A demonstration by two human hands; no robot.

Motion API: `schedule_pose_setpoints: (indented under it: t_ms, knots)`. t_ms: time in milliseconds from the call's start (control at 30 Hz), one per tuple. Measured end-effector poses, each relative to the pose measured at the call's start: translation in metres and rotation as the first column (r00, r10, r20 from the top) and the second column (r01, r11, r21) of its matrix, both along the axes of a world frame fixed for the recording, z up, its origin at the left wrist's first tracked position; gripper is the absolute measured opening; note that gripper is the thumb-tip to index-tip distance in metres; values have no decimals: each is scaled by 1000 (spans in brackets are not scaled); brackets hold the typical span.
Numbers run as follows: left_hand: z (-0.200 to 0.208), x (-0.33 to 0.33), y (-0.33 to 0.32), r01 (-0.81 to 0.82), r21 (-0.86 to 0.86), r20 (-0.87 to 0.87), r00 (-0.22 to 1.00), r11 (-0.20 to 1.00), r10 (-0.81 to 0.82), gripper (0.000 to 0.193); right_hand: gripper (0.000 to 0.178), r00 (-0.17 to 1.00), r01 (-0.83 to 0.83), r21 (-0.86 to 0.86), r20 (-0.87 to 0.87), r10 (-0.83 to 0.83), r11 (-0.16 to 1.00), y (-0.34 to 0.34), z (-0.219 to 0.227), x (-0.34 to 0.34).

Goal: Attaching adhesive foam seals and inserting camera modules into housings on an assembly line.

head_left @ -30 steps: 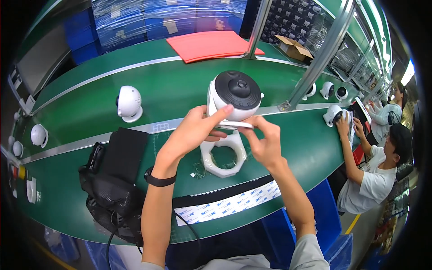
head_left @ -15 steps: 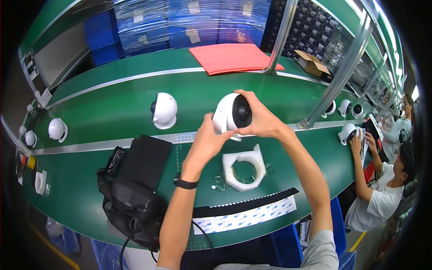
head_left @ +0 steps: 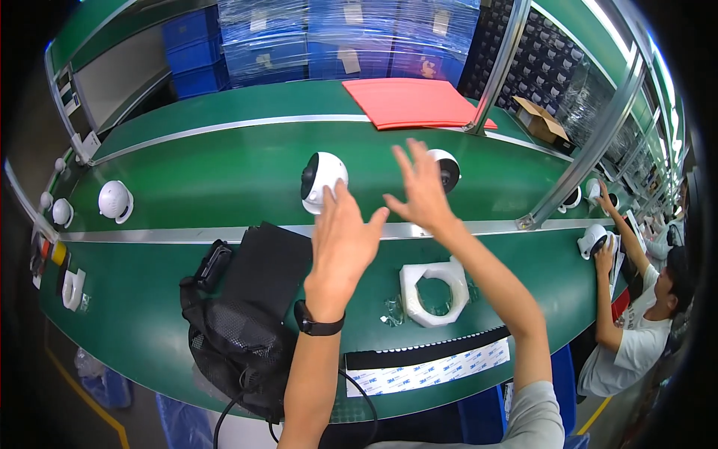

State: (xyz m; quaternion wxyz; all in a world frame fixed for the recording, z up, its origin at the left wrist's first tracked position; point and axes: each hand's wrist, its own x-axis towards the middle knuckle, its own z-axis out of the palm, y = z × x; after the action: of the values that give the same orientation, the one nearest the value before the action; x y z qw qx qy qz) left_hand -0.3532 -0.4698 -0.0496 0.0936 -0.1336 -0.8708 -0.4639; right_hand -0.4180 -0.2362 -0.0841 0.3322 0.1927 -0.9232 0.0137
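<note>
My left hand is open, its fingers stretched toward a white dome-shaped camera with a black lens side. The fingertips overlap the camera's lower right side; whether they grip it, I cannot tell. My right hand is open with fingers spread, holding nothing. Just behind it, a second white camera with a black round front stands on the green shelf, partly hidden by the fingers. Below my hands lies a white foam ring, with a strip of round-dotted black pieces on white backing paper nearer to me.
A black mesh bag and a flat black sheet lie at left. More white cameras stand along the shelf. Red foam sheets lie at the back. A metal post rises at right, where a co-worker handles cameras.
My hands have let go of the camera, which now stands on the shelf. My left hand has moved to the other camera, which sits farther right. The view has shifted left.
</note>
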Motion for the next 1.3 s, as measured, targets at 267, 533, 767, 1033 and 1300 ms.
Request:
schedule_pose_setpoints:
  t_ms: [267, 533, 767, 1033, 1300]
  knots:
    - [4, -21, -28, -180, -44, 55, 982, 983, 182, 92, 86, 995, 31, 62, -99, -25, 998, -117, -39, -50]
    - [16, -12, -36, 36, 22, 66, 997, 999, -37, 91, 97, 975, 50, -744, 182, 130, 666, -63, 4, 8]
    - [61, 48, 7, 421, 65, -92, 905, 905, -415, 88, 74, 786, 182, -982, 180, 591, 58, 17, 31, 141]
    - [49, 96, 60, 480, -278, -136, 838, 832, -528, 39, 61, 737, 267, -800, 529, 420, 538, 61, 8, 235]
    - [37, 108, 89, 494, -338, -112, 824, 801, -556, 28, 33, 981, 192, -638, 156, -119, 746, 60, 10, 258]
